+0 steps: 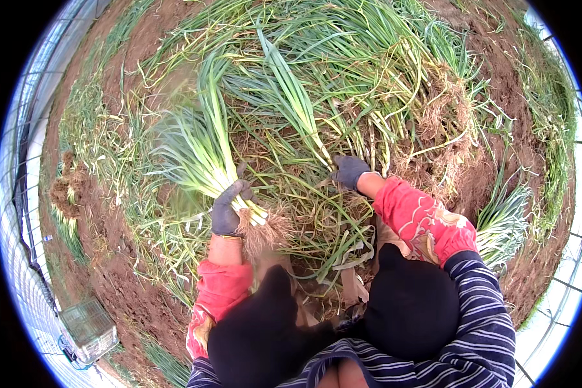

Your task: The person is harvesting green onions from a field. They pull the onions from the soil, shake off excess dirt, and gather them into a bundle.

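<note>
My left hand, in a dark glove, grips a bunch of green onions around their white lower stalks. The leaves fan up and to the left, while the brown roots hang out on the right side of the fist. Dark-gloved too, my right hand has its fingers closed at the base of a single green onion, whose leaves point away from me. Just beyond that hand lies a large heap of green onions, with tangled roots toward its right side.
Stripped leaves and dry trimmings litter the soil between my hands. A bundle of green onions lies at right. More rooted bundles rest at far left. A wire-mesh crate stands lower left, near the greenhouse's translucent wall.
</note>
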Demonstrator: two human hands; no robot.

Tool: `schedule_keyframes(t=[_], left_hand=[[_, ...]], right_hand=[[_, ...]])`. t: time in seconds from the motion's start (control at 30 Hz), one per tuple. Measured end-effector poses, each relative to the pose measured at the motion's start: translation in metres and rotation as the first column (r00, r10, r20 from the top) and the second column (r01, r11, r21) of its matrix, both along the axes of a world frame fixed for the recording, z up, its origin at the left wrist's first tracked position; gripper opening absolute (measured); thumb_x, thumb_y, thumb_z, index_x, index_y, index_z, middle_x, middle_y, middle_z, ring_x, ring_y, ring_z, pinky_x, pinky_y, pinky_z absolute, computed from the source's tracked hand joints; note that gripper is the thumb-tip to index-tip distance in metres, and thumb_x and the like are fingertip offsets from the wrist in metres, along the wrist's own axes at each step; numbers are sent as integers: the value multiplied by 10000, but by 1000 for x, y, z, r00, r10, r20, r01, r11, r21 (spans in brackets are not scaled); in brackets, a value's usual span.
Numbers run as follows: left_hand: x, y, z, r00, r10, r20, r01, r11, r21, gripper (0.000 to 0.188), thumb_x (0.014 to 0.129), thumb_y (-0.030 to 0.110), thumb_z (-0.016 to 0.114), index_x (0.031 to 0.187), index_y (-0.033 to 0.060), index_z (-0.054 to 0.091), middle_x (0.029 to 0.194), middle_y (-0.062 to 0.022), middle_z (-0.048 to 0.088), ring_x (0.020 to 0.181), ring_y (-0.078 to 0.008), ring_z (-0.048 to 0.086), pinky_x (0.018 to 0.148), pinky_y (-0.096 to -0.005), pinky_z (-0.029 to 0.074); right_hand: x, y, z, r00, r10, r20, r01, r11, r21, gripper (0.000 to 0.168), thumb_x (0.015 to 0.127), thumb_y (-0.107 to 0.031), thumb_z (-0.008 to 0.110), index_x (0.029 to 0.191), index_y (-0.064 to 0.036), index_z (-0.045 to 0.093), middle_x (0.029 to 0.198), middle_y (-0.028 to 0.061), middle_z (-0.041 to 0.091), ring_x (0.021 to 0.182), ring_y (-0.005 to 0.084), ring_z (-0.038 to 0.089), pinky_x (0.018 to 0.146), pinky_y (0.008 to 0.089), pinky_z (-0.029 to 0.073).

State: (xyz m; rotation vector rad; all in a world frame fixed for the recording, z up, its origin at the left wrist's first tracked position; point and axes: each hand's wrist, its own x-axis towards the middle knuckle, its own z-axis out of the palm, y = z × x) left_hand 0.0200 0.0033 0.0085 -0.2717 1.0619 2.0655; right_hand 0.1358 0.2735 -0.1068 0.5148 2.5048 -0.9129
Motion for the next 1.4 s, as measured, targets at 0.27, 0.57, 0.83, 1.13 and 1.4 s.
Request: schedule_keyframes(t=[0.27,0.57,0.83,1.13,1.4], left_hand=[[13,11,-38,998,-59,27,63,976,-207,456,744,-3,625,1183,-45,511,955,-161,640,731,-198,631,631,-304,547],[18,31,-54,998,-54,-40,32,907,-420,161,687,-54,650,847,-59,635,734,-121,650,642,-225,625,605,-322,519],[12,3,-49,991,-45,-130,-6,930,-369,166,651,-75,666,814,-77,632,733,-137,654,659,-241,630,625,-333,524],[21,10,-37,983,-93,-159,28,928,-371,237,669,-67,672,903,-93,641,815,-152,673,691,-223,645,653,-309,528],[15,1,-38,980,-86,-179,22,943,-331,530,665,-18,703,1162,-81,528,862,-138,643,688,-209,628,610,-319,536]], right_hand=[[5,-57,30,958,-281,-58,111,549,-829,410,777,-343,729,1026,-27,653,818,81,637,759,147,559,708,293,451],[16,-75,30,929,-342,-139,143,680,-719,348,781,-347,680,850,-15,597,678,106,534,643,190,496,626,343,427],[-10,-10,61,851,-167,-498,176,984,-29,330,827,-299,619,1034,-43,647,955,180,654,906,350,613,848,411,471],[-29,-84,50,978,-180,-107,75,780,-621,303,796,-296,646,815,4,687,741,185,657,617,248,595,643,356,477],[25,-56,53,813,523,256,-508,852,-127,250,754,-219,594,877,-29,700,902,203,669,850,356,654,758,419,513]])
